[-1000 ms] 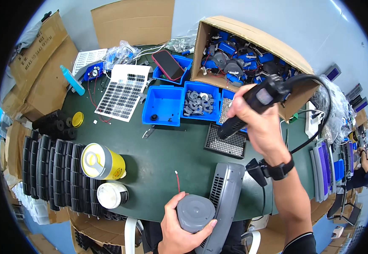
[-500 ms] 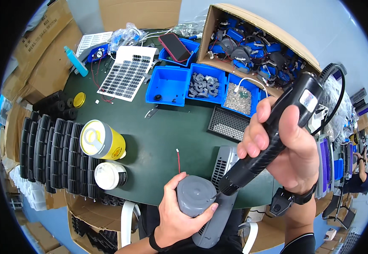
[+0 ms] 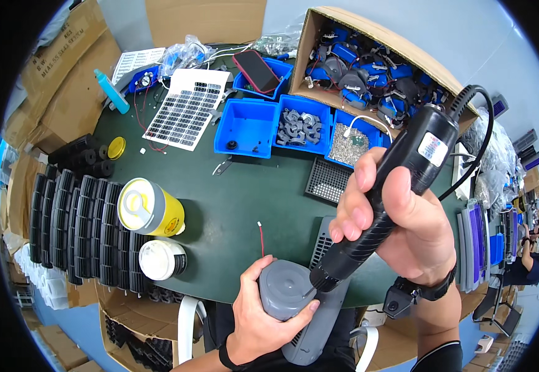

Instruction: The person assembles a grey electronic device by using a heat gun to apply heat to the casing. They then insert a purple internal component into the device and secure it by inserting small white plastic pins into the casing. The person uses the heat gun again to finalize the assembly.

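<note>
Gripping the rounded gray part [image 3: 285, 288], the left hand [image 3: 260, 325] sets its thumb and index finger against opposite sides. The fingers of the right hand [image 3: 412, 239] are curled around the black electric screwdriver [image 3: 378, 214], thumb on the near side of the grip. The bit reaches the part's right edge; its seating cannot be told. A red lead [image 3: 262, 239] projects beyond the left index finger. The part is at the table's near edge, just beside the slotted gray housing [image 3: 316, 335]. Farther out on the green table [image 3: 238, 211] are a perforated black tray [image 3: 327, 178], a yellow canister [image 3: 171, 214] and, at the back, an open carton [image 3: 399, 37] of blue and gray assemblies.
</note>
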{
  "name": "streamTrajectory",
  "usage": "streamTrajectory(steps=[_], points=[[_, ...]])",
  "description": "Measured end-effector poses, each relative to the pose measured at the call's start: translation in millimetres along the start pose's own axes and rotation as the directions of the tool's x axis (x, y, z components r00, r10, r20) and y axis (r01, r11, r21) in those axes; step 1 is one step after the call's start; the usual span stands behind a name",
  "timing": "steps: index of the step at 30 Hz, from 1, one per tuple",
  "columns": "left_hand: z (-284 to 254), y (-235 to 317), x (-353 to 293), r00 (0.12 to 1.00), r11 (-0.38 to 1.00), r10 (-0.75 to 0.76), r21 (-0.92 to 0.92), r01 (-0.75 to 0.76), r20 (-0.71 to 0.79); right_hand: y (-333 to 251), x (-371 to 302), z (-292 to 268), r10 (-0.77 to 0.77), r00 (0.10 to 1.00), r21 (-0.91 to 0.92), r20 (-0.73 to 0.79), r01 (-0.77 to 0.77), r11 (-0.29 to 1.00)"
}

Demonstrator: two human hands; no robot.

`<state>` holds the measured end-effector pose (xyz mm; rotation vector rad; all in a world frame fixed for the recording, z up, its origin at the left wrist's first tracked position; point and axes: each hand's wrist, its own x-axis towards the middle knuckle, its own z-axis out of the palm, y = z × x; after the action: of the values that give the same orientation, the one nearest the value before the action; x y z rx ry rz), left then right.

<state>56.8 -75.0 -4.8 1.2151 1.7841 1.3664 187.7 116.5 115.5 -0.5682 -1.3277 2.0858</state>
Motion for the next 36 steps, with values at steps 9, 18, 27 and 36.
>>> streamTrajectory(steps=[9,18,27,36], points=[[-1,0,-1,1.0,0.999,-0.005,0.043,0.005,-0.005,9,5,3,0.014,0.995,-0.004,0.098,-0.014,1.0],[-21,23,2,0.998,0.998,0.045,0.041,-0.047,0.042,-42,-11,-13,-0.334,0.937,0.26,0.106,0.298,0.918],[-100,138,72,0.838,0.848,0.384,-0.211,-0.487,-0.389,-54,-59,-50,-0.422,0.902,0.159,-0.093,0.432,0.888],[-107,78,217,0.566,0.819,0.569,0.355,-0.45,-0.596,-36,-74,-58,-0.449,0.861,0.058,-0.239,0.475,0.878]])
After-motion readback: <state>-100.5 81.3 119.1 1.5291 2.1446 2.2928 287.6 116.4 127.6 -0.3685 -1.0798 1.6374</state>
